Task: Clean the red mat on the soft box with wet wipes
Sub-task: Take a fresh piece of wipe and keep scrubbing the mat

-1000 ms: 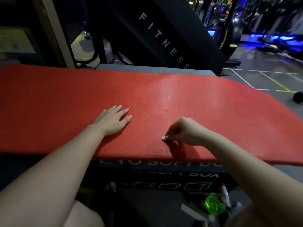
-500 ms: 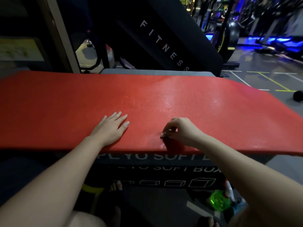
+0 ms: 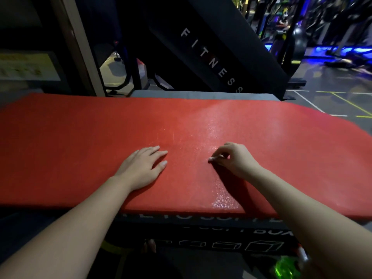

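The red mat (image 3: 80, 150) lies across the top of the black soft box (image 3: 201, 228), whose white lettering shows below the mat's near edge. My left hand (image 3: 143, 166) rests flat on the mat with its fingers straight. To its right, my right hand (image 3: 235, 158) has its fingers curled and pinches a small white wet wipe (image 3: 211, 159) against the mat; most of the wipe is hidden in the fingers. A wet sheen runs over the mat around and beyond the right hand.
A black slanted panel marked FITNESS (image 3: 211, 59) rises behind the box. A green spray bottle (image 3: 285, 268) stands on the floor at the lower right. Gym machines with blue lights fill the far right. A beige post (image 3: 78, 49) stands at the back left.
My right hand has slid with the wipe from the mat's near edge further onto the mat. The left hand has stayed flat in place.
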The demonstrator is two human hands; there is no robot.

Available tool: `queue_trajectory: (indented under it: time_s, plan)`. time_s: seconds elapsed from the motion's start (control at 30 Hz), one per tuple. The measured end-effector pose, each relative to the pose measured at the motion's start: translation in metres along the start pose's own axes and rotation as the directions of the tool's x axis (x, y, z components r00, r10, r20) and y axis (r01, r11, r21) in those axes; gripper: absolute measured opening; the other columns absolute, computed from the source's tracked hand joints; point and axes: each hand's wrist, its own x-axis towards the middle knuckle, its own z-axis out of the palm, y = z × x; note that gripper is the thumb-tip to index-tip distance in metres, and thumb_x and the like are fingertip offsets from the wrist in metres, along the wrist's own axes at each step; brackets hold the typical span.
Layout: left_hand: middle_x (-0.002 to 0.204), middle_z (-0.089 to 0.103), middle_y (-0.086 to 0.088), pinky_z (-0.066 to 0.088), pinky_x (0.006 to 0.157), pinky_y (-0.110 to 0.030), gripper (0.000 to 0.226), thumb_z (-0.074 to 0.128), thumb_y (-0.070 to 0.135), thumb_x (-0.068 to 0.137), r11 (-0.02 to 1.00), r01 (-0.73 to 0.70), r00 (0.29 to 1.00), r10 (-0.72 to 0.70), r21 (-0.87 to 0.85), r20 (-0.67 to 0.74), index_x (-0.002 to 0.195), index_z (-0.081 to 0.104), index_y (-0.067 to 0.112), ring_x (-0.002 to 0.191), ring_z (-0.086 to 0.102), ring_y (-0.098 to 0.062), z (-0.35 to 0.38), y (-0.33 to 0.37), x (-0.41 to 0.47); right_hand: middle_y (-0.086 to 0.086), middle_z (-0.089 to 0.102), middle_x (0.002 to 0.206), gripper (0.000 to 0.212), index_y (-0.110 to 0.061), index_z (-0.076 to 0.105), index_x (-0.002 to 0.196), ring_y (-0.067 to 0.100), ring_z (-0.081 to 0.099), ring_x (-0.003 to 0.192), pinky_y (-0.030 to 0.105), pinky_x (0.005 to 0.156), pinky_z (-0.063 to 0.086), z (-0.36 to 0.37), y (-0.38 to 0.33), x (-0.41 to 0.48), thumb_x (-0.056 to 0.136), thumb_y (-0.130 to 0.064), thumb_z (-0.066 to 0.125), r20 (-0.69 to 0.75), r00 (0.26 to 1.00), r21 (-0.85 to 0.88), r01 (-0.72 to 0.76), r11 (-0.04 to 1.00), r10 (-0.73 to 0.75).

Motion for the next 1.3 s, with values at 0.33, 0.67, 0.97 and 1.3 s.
queue_trajectory:
  time_s: [0.33, 0.67, 0.97, 1.3]
  plan:
    - [0.131, 0.063, -0.005, 0.047, 0.099, -0.044, 0.071, 0.024, 0.059, 0.093, 0.995, 0.084, 0.974, -0.072, 0.045, -0.213, 0.134, 0.065, 0.018, 0.121, 0.057, -0.03, 0.0, -0.019, 0.055, -0.01, 0.063, 0.076, 0.016, -0.024, 0.079, 0.086, 0.005, 0.055, 0.07, 0.021, 0.064, 0.037, 0.002, 0.021, 0.057, 0.077, -0.037, 0.081, 0.04, 0.999, -0.02, 0.0, 1.0, 0.0]
    - [0.17, 0.018, -0.001, 0.007, 0.128, -0.042, 0.062, 0.028, 0.059, 0.104, 0.98, 0.196, 0.978, -0.196, -0.007, -0.071, 0.16, 0.03, 0.032, 0.157, 0.011, -0.016, 0.017, -0.035, 0.088, -0.006, 0.067, 0.083, 0.016, -0.021, 0.079, 0.09, 0.007, 0.056, 0.075, 0.019, 0.066, 0.036, -0.004, 0.038, 0.103, 0.08, -0.034, 0.078, 0.111, 0.994, -0.06, -0.005, 0.998, 0.011]
    - [0.169, 0.019, 0.008, 0.008, 0.128, -0.037, 0.085, 0.001, 0.071, 0.086, 0.974, 0.216, 0.971, -0.207, 0.068, -0.116, 0.159, 0.027, 0.036, 0.156, 0.009, -0.008, 0.024, -0.04, 0.092, 0.012, 0.072, 0.092, 0.013, -0.011, 0.078, 0.089, 0.03, 0.065, 0.09, 0.031, 0.075, 0.047, 0.014, 0.088, 0.234, 0.082, -0.023, 0.077, -0.151, 0.973, -0.073, -0.185, 0.98, 0.173]
    - [0.169, 0.013, 0.012, 0.005, 0.128, -0.036, 0.086, -0.001, 0.073, 0.087, 0.976, 0.212, 0.972, -0.205, 0.049, -0.112, 0.163, 0.013, 0.035, 0.155, 0.005, -0.002, 0.027, -0.043, 0.095, 0.013, 0.07, 0.092, 0.009, -0.013, 0.075, 0.087, 0.031, 0.064, 0.092, 0.033, 0.076, 0.05, 0.021, 0.103, 0.271, 0.087, -0.02, 0.07, -0.025, 0.999, -0.207, -0.04, 0.978, 0.035]
